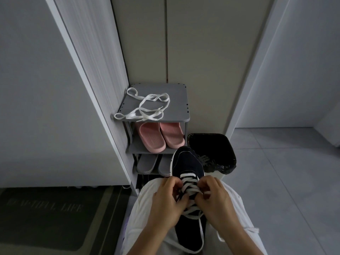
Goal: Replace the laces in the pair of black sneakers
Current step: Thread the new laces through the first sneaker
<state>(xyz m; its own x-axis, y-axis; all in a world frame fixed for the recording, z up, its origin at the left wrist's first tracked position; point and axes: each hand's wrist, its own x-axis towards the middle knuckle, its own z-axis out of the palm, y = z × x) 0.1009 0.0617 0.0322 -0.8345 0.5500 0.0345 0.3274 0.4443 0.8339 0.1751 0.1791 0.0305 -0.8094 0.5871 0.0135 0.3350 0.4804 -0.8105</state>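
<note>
On our lap the black canvas sneaker (185, 162) looks mostly laced; left hand (165, 199) and right hand (215, 197) fingers pinch its flat white lace (188, 175). Second loose white lace (137, 115) waits on the far grey rack (174, 96).

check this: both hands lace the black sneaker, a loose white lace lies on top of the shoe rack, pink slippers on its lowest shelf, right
Wrong shelf: the head view shows the pink slippers just under the shoe rack's top, grey slippers below them. Left hand and right hand do lace the black sneaker; the loose white lace lies on top.
</note>
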